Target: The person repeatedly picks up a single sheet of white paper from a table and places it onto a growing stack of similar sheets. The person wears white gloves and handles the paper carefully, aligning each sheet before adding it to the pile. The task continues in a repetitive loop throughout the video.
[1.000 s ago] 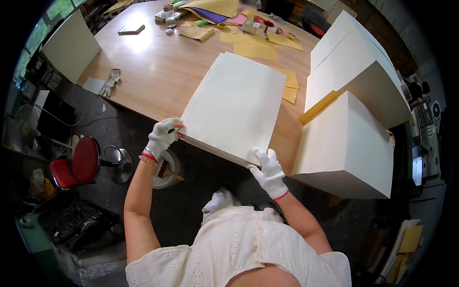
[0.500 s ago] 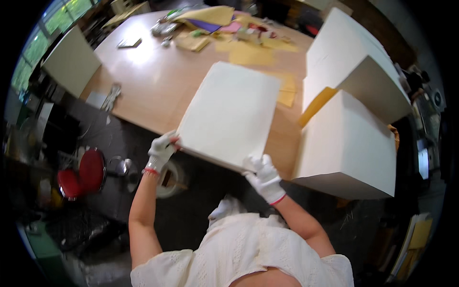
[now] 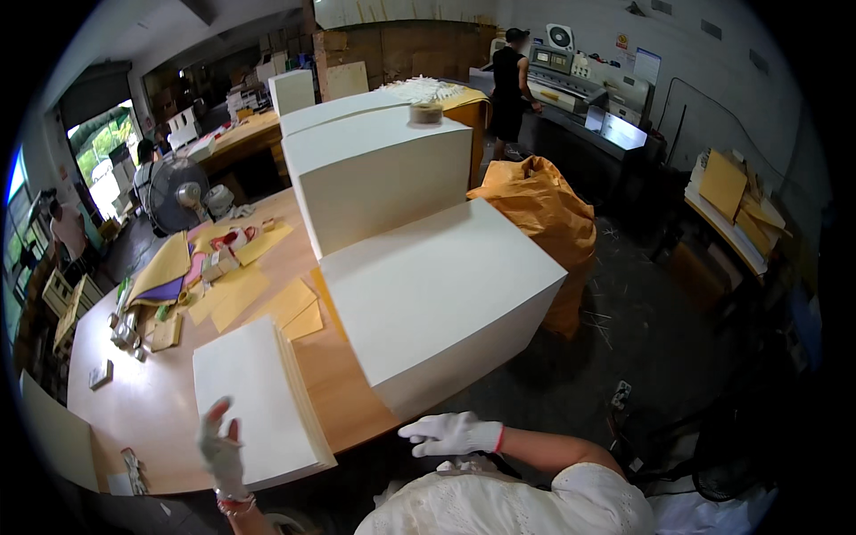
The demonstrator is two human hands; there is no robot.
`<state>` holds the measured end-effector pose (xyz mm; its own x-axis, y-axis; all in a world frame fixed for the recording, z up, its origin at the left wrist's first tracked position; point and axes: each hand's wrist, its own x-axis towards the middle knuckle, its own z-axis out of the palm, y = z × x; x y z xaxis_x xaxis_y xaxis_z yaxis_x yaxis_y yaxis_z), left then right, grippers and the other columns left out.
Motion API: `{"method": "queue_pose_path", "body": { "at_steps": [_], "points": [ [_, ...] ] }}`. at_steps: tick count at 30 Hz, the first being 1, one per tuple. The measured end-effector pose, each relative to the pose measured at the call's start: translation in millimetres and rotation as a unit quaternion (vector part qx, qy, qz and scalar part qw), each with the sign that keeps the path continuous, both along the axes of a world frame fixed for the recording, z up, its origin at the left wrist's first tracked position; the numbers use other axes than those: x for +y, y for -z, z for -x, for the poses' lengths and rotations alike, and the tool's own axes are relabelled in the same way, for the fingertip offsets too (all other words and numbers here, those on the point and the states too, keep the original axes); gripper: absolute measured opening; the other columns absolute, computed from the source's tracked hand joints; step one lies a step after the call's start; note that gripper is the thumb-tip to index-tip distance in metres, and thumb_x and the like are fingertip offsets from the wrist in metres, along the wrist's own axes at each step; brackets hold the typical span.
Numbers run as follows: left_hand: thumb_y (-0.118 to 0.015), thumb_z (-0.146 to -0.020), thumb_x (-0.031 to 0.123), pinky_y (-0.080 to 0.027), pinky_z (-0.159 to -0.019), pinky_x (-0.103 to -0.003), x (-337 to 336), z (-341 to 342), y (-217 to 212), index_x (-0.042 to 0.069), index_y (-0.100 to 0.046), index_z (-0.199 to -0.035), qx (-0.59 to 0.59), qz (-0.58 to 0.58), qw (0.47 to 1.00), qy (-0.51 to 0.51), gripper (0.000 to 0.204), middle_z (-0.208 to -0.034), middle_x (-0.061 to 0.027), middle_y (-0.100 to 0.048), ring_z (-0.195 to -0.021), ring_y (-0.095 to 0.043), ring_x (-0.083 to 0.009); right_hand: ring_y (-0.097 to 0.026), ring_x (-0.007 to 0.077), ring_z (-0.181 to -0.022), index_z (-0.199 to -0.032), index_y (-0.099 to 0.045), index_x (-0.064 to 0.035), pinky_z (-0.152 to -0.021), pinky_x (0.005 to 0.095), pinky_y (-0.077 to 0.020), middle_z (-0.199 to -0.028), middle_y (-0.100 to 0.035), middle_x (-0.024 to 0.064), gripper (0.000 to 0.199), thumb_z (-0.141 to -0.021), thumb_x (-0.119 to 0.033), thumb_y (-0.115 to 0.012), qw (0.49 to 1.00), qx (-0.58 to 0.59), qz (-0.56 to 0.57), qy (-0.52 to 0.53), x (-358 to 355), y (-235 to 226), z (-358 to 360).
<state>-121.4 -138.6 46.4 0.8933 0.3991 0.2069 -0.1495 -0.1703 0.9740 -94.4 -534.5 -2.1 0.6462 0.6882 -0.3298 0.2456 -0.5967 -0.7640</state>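
A low stack of white sheets [image 3: 245,383] lies at the table's near edge. My left hand [image 3: 221,450], in a white knit glove, is raised at its left side with thumb and fingers apart; whether it touches the paper I cannot tell. My right hand [image 3: 453,434], gloved the same way, hovers just off the table edge with fingers stretched out and nothing in them. It is nearest to a tall block of stacked white sheets [image 3: 446,294], whose near face rises just beyond it. Behind stands an even taller white stack [image 3: 383,169].
A tape roll [image 3: 425,113] sits on the tallest stack. Yellow sheets [image 3: 290,308] and coloured scraps lie on the wooden table [image 3: 330,392]. An orange sack [image 3: 544,223] stands right of the stacks. A person [image 3: 510,89] is at a machine at the back; a fan [image 3: 178,196] stands far left.
The view has swung right and up. Both hands have let go of the low stack's near corners; the right hand is now beside the tall block.
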Motion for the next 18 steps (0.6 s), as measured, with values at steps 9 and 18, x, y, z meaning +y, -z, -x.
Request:
{"method": "queue_pose_path", "body": {
  "at_steps": [9, 18],
  "points": [
    [-0.08, -0.072, 0.014, -0.051, -0.089, -0.04, -354.0, -114.6, -103.1, 0.003, -0.063, -0.106, -0.23, -0.476, 0.768, 0.361, 0.04, -0.119, -0.0141, -0.062, -0.109, -0.06, -0.0328, -0.06, 0.03, -0.112, -0.136, -0.049, -0.0199, -0.094, 0.036, -0.0474, -0.123, -0.062, 0.0123, 0.053, -0.093, -0.052, -0.051, 0.962, -0.193, -0.056, 0.186, -162.7, 66.3, -37.6],
    [-0.08, -0.066, 0.011, -0.052, -0.073, -0.04, -452.4, -156.7, -70.0, 0.005, -0.06, -0.085, -0.135, -0.559, 0.738, 0.352, 0.028, -0.099, -0.0099, -0.064, -0.094, -0.062, -0.0313, -0.066, 0.0259, -0.092, -0.122, -0.06, -0.0098, -0.08, 0.0313, -0.053, -0.112, -0.065, 0.0103, 0.042, -0.084, -0.024, -0.073, 0.859, -0.359, -0.253, 0.265, -218.2, 64.8, -39.6]
  ]
}}
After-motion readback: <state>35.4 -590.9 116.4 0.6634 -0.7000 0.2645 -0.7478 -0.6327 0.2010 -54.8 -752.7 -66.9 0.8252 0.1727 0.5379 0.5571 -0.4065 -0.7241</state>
